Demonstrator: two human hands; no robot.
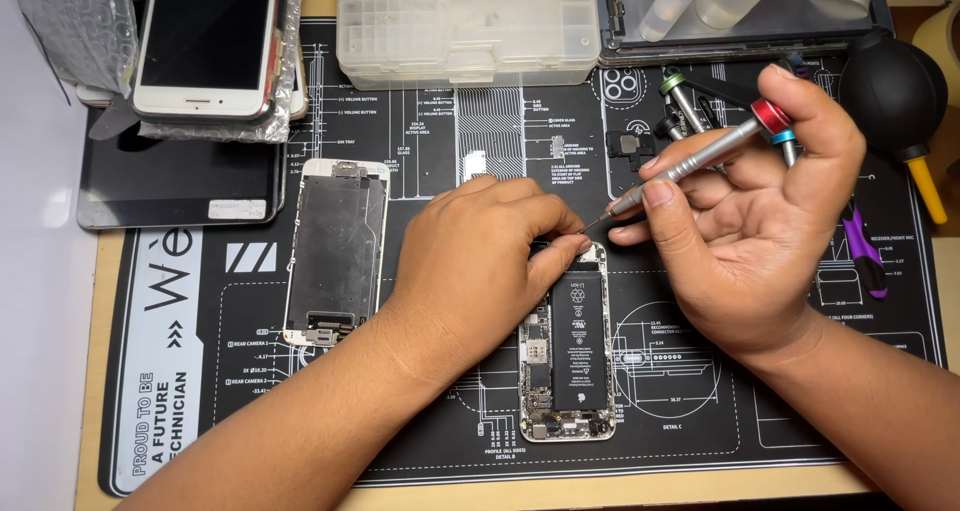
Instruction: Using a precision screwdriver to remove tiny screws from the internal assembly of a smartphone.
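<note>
Both forearms are bare to the frame's lower edge, no sleeves showing. The left hand (480, 261) and right hand (770, 221) are gloveless, with no rings or watch; fingers (655, 196) have short, trimmed nails

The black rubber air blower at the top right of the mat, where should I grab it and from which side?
Grip the air blower around its round black bulb, coming from above and the right. The bulb is the widest, most exposed part; its yellow nozzle is thin and points down-right, and the right hand with the screwdriver crowds its left side.
</note>
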